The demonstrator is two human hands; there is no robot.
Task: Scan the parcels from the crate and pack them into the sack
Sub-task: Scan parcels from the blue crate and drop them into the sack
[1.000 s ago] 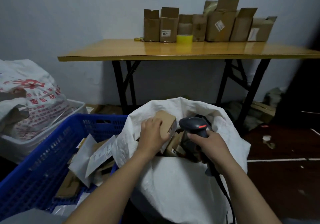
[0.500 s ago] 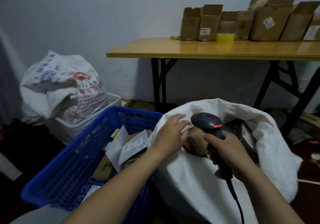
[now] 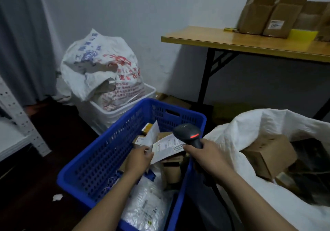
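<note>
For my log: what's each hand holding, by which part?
Right hand grips the black handheld scanner by its handle. Left hand meets a white labelled envelope at its edge; grip unclear.

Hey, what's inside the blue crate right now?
White labelled envelopes, small cardboard boxes and a plastic-wrapped packet lie piled in the blue crate; the left hand touches one envelope. Whatever lies beneath the pile is covered.

Parcel-sorting room: crate (image 3: 107, 152), sack (image 3: 250, 138), cartons (image 3: 278, 16)
</note>
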